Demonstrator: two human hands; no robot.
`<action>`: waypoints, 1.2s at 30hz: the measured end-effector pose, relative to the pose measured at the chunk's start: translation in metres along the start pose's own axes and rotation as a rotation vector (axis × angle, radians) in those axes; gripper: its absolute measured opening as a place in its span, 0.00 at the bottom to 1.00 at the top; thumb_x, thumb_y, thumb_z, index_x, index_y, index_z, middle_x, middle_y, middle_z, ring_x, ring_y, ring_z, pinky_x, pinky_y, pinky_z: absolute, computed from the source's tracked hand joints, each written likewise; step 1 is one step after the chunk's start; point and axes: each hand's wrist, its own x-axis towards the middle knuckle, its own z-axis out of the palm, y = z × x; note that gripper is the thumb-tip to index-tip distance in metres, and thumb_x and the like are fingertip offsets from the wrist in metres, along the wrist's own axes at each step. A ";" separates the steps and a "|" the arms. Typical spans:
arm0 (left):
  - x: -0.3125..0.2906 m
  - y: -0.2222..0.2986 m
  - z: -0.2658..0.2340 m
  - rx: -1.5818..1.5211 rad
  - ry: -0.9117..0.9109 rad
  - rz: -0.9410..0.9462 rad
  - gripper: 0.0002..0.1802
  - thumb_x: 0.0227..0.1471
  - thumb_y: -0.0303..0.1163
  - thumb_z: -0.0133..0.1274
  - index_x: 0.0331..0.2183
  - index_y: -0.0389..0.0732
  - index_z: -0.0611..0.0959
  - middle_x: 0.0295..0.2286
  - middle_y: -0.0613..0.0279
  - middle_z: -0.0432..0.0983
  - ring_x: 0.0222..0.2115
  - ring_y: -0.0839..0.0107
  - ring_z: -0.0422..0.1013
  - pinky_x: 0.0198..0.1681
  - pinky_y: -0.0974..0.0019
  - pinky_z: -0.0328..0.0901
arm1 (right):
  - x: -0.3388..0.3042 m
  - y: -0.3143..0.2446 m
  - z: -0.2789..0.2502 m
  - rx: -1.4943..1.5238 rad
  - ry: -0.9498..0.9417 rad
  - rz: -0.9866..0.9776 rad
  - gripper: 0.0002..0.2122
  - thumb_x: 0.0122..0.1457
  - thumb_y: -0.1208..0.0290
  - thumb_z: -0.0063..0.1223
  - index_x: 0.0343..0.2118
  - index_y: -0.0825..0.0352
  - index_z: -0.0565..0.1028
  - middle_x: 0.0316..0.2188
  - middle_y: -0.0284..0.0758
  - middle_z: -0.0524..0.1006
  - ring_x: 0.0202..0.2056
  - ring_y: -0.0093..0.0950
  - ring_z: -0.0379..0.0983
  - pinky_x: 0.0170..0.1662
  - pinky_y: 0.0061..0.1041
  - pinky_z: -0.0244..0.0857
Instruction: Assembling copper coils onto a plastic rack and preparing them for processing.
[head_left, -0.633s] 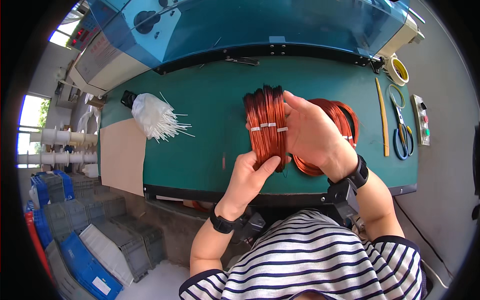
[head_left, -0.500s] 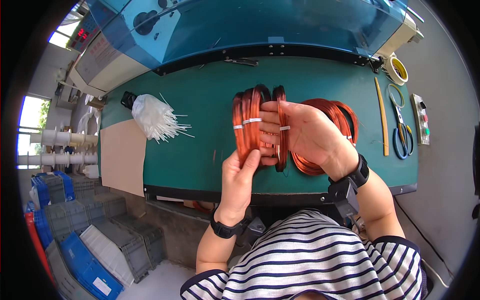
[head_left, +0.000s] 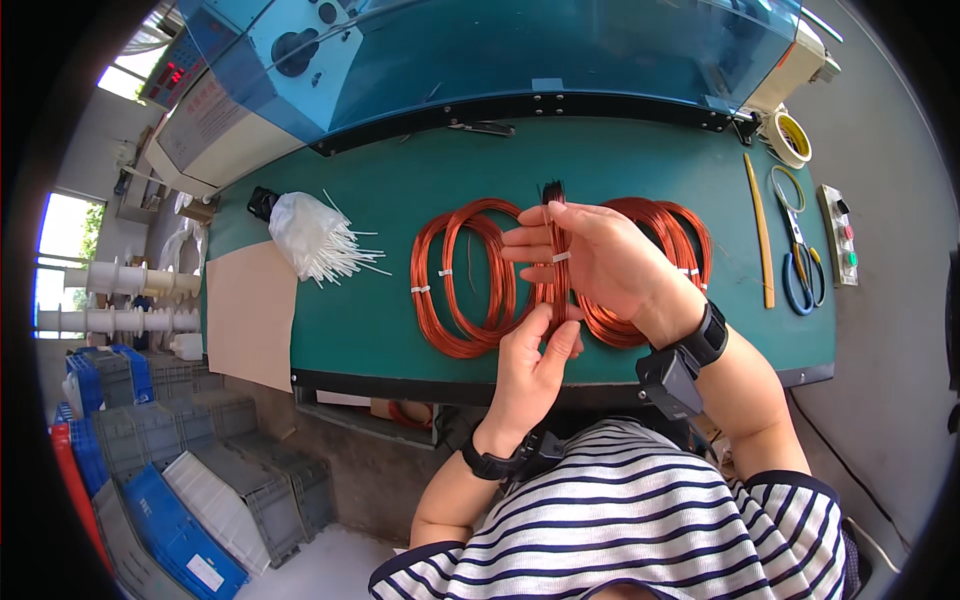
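Our left hand (head_left: 530, 365) has its thumb and fingers closed around the lower end of a narrow, reddish-copper coil of thin wire (head_left: 560, 235), seen edge-on and gathered by a small white tie (head_left: 561, 257). This held coil stands upright above the table and is our landmark. Our right hand (head_left: 625, 258) comes from its right, fingers outstretched and slightly parted behind it, thumb across its upper part.

We judge the coil to be fairly weighty for its slimness, springy rather than stiff, and smooth enough for strands to slide. Its shape could loosen if we took only a few wires; gripping the whole bundle, near the tie or at the lower end, seems best.

Just left of the held coil, looped copper-wire coils with white ties (head_left: 447, 347) lie overlapping on the green tabletop (head_left: 370, 175). To its right, partly behind our right hand, lies another group of copper-wire loops (head_left: 672, 232).

Farther left of it are a translucent plastic bag (head_left: 300, 225) spilling thin white strips (head_left: 345, 257) and a flat tan sheet (head_left: 250, 320). Well to its right lie a slim yellowish stick (head_left: 758, 230) and blue-handled scissors (head_left: 797, 250). Beyond it stretches a transparent blue machine cover (head_left: 560, 55).
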 end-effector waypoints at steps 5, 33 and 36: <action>-0.002 0.001 -0.001 -0.101 0.043 -0.007 0.12 0.60 0.33 0.42 0.36 0.35 0.75 0.20 0.70 0.67 0.22 0.82 0.61 0.29 0.77 0.59 | -0.007 0.002 -0.021 -0.225 0.282 -0.204 0.13 0.61 0.64 0.44 0.38 0.70 0.72 0.33 0.36 0.74 0.38 0.27 0.71 0.41 0.26 0.64; 0.032 0.000 0.071 0.313 -0.427 0.180 0.07 0.45 0.24 0.53 0.30 0.31 0.78 0.28 0.54 0.72 0.30 0.61 0.70 0.37 0.64 0.64 | -0.114 -0.006 -0.104 0.318 0.334 -0.226 0.10 0.62 0.73 0.40 0.42 0.74 0.67 0.35 0.38 0.74 0.36 0.27 0.72 0.41 0.33 0.70; 0.020 0.013 0.049 0.090 -0.340 0.015 0.09 0.51 0.24 0.51 0.36 0.33 0.79 0.34 0.59 0.76 0.34 0.76 0.71 0.38 0.71 0.64 | -0.115 -0.014 -0.094 0.347 0.195 -0.199 0.12 0.62 0.74 0.39 0.45 0.77 0.64 0.37 0.43 0.73 0.37 0.31 0.74 0.39 0.30 0.72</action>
